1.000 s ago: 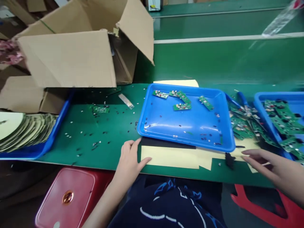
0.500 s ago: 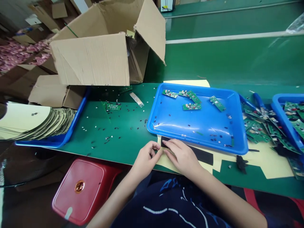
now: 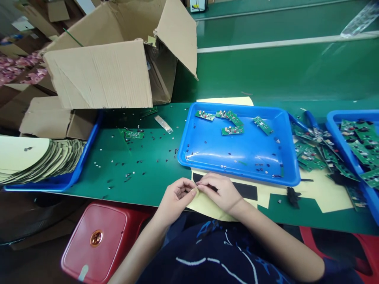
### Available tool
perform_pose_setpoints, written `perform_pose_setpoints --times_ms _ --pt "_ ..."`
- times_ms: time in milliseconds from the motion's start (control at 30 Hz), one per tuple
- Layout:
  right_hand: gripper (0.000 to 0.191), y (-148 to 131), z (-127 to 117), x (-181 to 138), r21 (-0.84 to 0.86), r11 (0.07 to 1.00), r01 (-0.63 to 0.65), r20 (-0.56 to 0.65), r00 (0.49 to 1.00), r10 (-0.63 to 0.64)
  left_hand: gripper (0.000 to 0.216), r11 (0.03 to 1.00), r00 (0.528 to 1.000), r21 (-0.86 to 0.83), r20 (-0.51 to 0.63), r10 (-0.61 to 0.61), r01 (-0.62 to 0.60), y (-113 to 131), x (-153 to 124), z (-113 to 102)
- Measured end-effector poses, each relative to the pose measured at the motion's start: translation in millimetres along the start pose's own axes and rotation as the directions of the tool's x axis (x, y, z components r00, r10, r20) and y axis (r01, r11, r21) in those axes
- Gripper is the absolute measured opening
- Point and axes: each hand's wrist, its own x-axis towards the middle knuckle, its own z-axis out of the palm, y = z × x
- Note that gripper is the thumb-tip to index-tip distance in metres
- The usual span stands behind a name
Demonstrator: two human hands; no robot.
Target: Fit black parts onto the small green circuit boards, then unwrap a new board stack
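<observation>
My left hand [image 3: 177, 198] and my right hand [image 3: 220, 193] meet at the front edge of the green table, fingertips almost touching. Both are closed in a pinch at the edge of a pale yellow paper sheet [image 3: 211, 206], which bends down towards my body. Exactly what lies between the fingertips is partly hidden. A flat black strip [image 3: 247, 191] lies on yellow paper behind my right hand, its left part covered by the fingers. Just beyond my hands stands a blue tray [image 3: 213, 152] with several green circuit boards [image 3: 232, 130] and small black bits in it.
A stack of yellow-and-black sheets [image 3: 23, 156] fills a tray at left. Behind stands an open cardboard box [image 3: 100, 75]. Blue-handled pliers [image 3: 310, 118] lie on circuit boards, near another blue tray [image 3: 340, 114]. A red stool [image 3: 91, 236] is below the table edge.
My fingertips have lifted the yellow sheet's edge, and the sheet now curves up and towards me, away from the black strip. The view has shifted slightly to the right.
</observation>
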Motion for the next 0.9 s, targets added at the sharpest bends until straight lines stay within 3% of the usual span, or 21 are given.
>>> perform_pose_setpoints --times_ms 200,467,700,900 --pt "0.013 -1.6 1.8 -3.1 0.036 0.999 -0.024 0.014 1.0 0.024 0.016 0.998 1.0 -0.053 -0.023 -0.019 0.018 2.0 -3.3 1.7" --pt "0.014 -5.6 -4.1 -0.1 0.122 0.987 -0.108 0.09 0.991 0.097 0.018 0.989 0.997 -0.132 0.06 -0.054 0.062 5.9 -7.5 1.6" --pt "0.014 -2.4 0.1 -2.9 0.017 0.987 0.161 -0.021 0.987 -0.16 0.01 1.0 1.0 -0.025 0.005 0.0 0.0 8.0 -8.2 4.4" --pt "0.014 -2.7 1.7 -6.0 -0.131 0.959 0.253 -0.029 0.965 -0.259 0.009 0.999 1.0 0.038 0.004 0.024 -0.025 10.1 -9.8 6.6"
